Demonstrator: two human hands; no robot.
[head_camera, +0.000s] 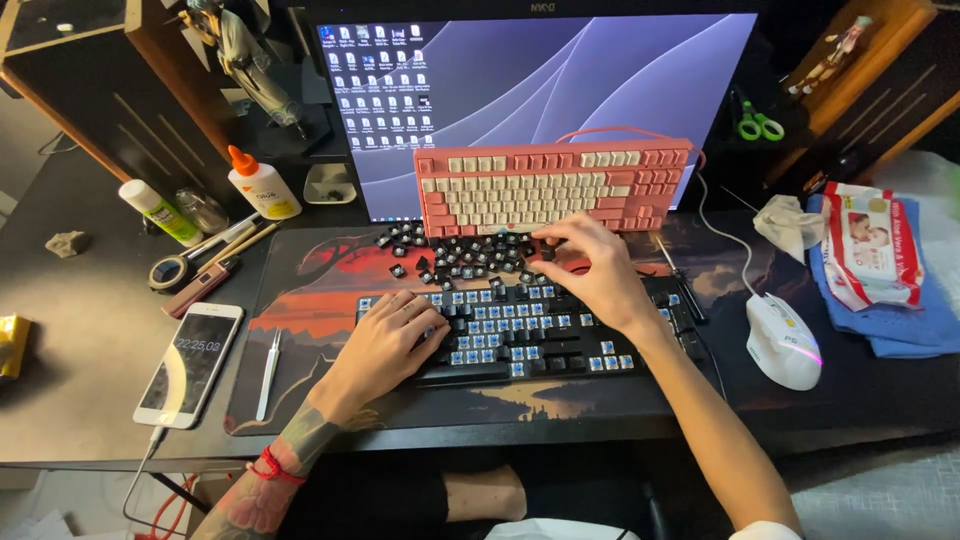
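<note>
My right hand (590, 268) pinches small, light, slippery keycap from pile (465, 255) behind black keyboard (520, 335); grip by sides. Left hand (385, 345) flat, empty, on keyboard.

From my remote seat, I saw two bare forearms. The left hand (385, 345) carried a ring on one finger, a red cord bracelet (272, 467) at the wrist and dark tattoo work up the forearm. The right hand (590, 275) was unadorned; a white sleeve edge (765, 531) showed near the elbow.

The left hand (385, 345) covered part of the black keyboard (520, 335); the right hand (590, 270) hid several loose keycaps (460, 255); the monitor's (540, 90) top was cropped.
</note>
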